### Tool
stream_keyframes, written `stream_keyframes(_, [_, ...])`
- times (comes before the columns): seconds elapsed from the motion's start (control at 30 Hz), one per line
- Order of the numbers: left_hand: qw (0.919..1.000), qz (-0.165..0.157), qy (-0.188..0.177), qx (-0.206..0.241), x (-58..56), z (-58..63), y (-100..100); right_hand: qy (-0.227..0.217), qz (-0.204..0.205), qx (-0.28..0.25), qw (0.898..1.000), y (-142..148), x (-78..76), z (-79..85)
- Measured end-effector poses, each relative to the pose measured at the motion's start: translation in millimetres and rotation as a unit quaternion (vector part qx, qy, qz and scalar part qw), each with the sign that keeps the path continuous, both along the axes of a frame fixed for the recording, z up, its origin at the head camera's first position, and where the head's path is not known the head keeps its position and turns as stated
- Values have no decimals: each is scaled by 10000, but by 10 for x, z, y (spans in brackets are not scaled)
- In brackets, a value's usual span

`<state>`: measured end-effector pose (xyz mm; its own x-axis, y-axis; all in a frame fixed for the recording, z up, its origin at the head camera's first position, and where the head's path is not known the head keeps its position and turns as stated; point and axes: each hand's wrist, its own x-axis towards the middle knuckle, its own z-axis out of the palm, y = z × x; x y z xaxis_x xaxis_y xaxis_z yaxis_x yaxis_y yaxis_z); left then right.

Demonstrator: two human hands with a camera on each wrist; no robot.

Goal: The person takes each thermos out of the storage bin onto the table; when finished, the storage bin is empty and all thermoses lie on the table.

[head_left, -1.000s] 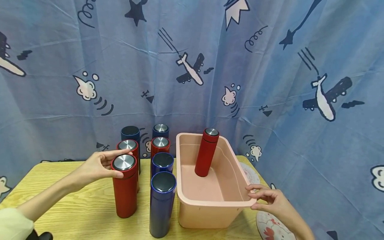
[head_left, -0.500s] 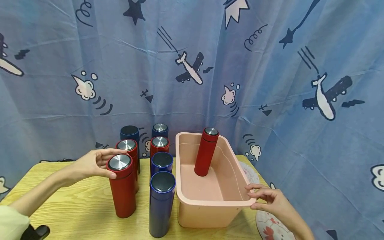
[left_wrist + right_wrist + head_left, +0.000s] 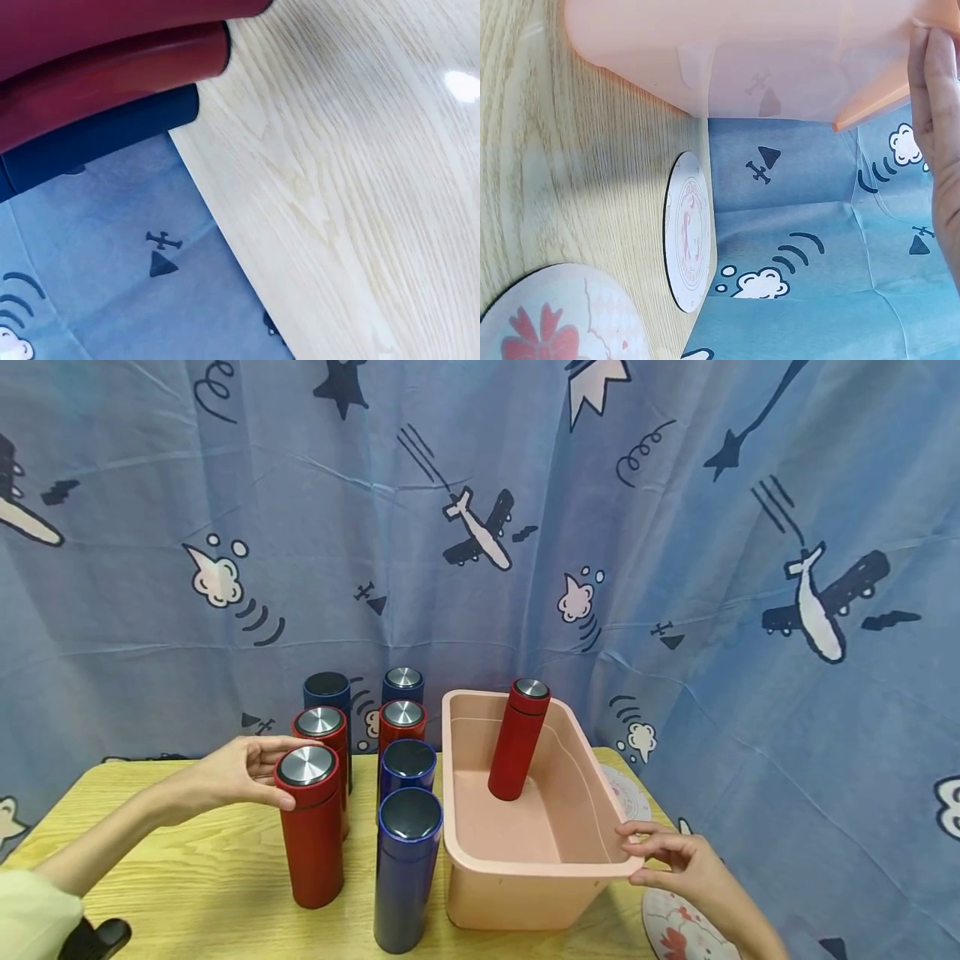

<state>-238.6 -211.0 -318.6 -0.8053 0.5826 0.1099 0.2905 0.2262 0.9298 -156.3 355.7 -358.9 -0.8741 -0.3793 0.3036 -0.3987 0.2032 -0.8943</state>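
In the head view, my left hand (image 3: 228,781) grips a red thermos (image 3: 313,852) near its silver-topped lid, thumb on the near side, other fingers partly hidden behind it. This thermos stands about upright at the front of the left row; whether its base touches the table is unclear. Behind it come another red thermos (image 3: 341,735) and a dark blue one (image 3: 327,687). My right hand (image 3: 686,864) pinches the near right corner of a pink plastic bin (image 3: 543,868). Inside the bin a red thermos (image 3: 517,747) leans to the right. The left wrist view shows no hand.
Beside the bin's left wall runs a second row: two blue-violet thermoses, the nearer (image 3: 405,877) in front, then a red one (image 3: 402,718) and a dark blue one (image 3: 402,681). Round printed mats (image 3: 688,232) lie right of the bin. A patterned curtain (image 3: 480,610) hangs behind the table (image 3: 187,860).
The gripped red thermos tilted slightly left, then came back toward upright. My left thumb has shifted a little left. My right hand keeps its hold on the bin.
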Motion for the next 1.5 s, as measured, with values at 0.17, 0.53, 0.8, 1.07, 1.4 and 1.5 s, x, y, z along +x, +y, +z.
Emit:
stream_keyframes(0.17, [10000, -33, 13, 36, 29, -1, -87, -22, 7, -16, 10000, -3, 0, 2])
stream_keyframes(0.53, [9974, 261, 594, 310, 147, 187, -340, -45, 35, -11, 10000, 5, -19, 17])
stream_keyframes(0.8, [9920, 1028, 585, 435, 407, 244, -355, -36, -26, 27, 10000, 6, -19, 24])
stream_keyframes(1.07, [9831, 1222, 553, 1243, 757, 331, 10, -16, 168, -117, 9998, 15, -6, 6])
stream_keyframes(1.4, [9789, 491, -145, 1980, 1214, 384, 1139, -77, 4, -8, 10000, 11, -4, 6])
stream_keyframes(1.5, [9744, -65, -503, 2189, 1280, 392, 1515, -133, -110, 63, 9998, 1, -4, 11])
